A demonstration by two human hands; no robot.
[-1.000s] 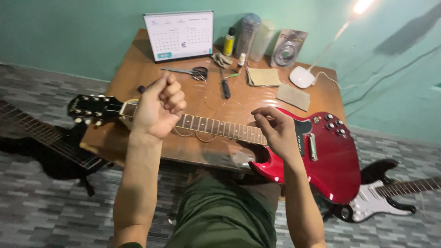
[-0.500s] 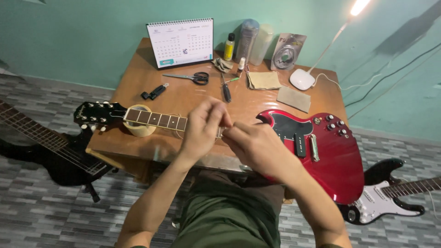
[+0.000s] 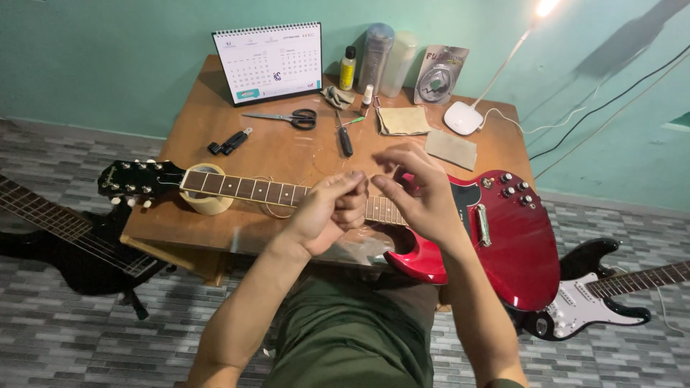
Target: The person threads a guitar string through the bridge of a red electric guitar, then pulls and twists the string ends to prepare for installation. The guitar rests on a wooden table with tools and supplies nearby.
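A red guitar (image 3: 496, 237) is laid across the wooden worktop (image 3: 280, 151), with its neck propped on a roll of tape (image 3: 206, 202). Both hands are held just above the neck, close together. The left hand (image 3: 327, 212) is curled into a loose fist. The right hand (image 3: 417, 190) is half open, with its fingers (image 3: 392, 190) pinched. A thin wire may be held between them, but this cannot be told. Scissors (image 3: 287, 118) and a calendar (image 3: 269, 63) are seen farther back.
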